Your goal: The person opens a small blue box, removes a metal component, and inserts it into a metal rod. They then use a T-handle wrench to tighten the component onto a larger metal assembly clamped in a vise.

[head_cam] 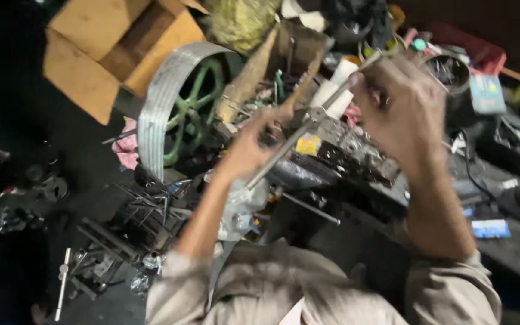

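Right hand [401, 105] (grip closed) on rod [308, 129]

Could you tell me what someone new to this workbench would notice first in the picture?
Probably the two hands at the centre: the right hand and left hand both grip a long metal rod held slantwise over a dark engine block. To the left stands a large grooved pulley wheel with green spokes, below an open cardboard box.
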Demonstrator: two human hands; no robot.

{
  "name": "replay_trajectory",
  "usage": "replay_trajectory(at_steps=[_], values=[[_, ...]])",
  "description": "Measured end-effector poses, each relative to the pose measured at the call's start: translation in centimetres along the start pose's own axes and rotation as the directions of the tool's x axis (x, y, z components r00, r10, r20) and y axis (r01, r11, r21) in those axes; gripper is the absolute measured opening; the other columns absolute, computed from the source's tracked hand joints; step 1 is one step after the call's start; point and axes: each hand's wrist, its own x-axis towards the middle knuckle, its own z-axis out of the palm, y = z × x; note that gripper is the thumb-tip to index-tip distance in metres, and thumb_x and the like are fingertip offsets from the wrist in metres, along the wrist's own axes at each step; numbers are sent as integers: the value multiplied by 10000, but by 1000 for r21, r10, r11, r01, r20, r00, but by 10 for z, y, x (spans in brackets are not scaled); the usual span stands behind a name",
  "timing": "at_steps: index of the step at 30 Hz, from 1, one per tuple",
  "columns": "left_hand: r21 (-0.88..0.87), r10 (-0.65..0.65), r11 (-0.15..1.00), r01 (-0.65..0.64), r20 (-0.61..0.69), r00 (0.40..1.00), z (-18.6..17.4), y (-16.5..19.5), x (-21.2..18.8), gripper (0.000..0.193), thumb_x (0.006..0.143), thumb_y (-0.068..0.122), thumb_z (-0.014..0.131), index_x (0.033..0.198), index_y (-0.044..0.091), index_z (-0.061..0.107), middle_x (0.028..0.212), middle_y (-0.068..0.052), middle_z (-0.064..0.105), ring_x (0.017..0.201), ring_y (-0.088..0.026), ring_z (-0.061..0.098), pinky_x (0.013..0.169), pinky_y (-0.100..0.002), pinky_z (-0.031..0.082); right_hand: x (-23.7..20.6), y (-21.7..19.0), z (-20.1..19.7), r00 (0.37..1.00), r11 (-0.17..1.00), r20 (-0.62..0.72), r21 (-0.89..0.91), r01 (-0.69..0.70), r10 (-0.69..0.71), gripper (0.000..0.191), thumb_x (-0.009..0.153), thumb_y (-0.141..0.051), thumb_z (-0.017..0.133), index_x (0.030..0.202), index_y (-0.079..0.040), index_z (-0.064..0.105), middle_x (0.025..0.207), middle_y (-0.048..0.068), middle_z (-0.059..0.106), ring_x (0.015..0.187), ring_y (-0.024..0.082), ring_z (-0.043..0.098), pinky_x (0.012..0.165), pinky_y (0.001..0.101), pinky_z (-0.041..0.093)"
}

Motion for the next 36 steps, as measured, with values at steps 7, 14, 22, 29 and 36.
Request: replay_trajectory(at_steps=[7,14,22,29,36], values=[[-550,-99,785,-286,-567,818,35,-35,17,454,1149,518,518,1195,81,632,1112,-95,690,1089,-227,642,1107,-367,477,-6,21,9,992,993,116,-112,-32,45,447,1220,-231,546,850,-16,678,856,178,694,795,315,685,742,464,554],[-418,-138,882,217,211,968,66,-69,166,533,1059,472,573,1465,126,566,1268,-131,683,1122,-255,638,968,-429,505,-32,-98,-10,841,999,541,26,-26,8,437,1033,-372,560,748,-91,734,548,166,630,471,367,623,459,492,487],[365,85,931,-19,-165,983,9,46,27,356,1083,297,590,1373,92,623,1360,-160,683,1311,-329,615,1133,-472,466,-1,16,-10,956,987,247,-34,-156,160,292,1004,-358,664,958,-103,798,775,104,729,651,261,684,603,419,536],[-48,186,964,-261,-578,794,43,-7,-12,443,1019,402,600,1315,74,569,1248,-144,647,1159,-292,635,1090,-442,488,34,52,4,964,957,214,-210,202,-157,334,1099,-340,617,984,-65,767,986,125,730,950,289,617,847,444,516],[-588,-160,796,142,21,987,46,-57,138,620,1008,405,680,1496,73,491,1385,-87,630,1189,-251,678,1061,-432,545,-28,-35,-40,637,865,661,38,500,-397,335,1014,-243,580,729,-95,674,608,104,646,472,269,623,390,416,466]])
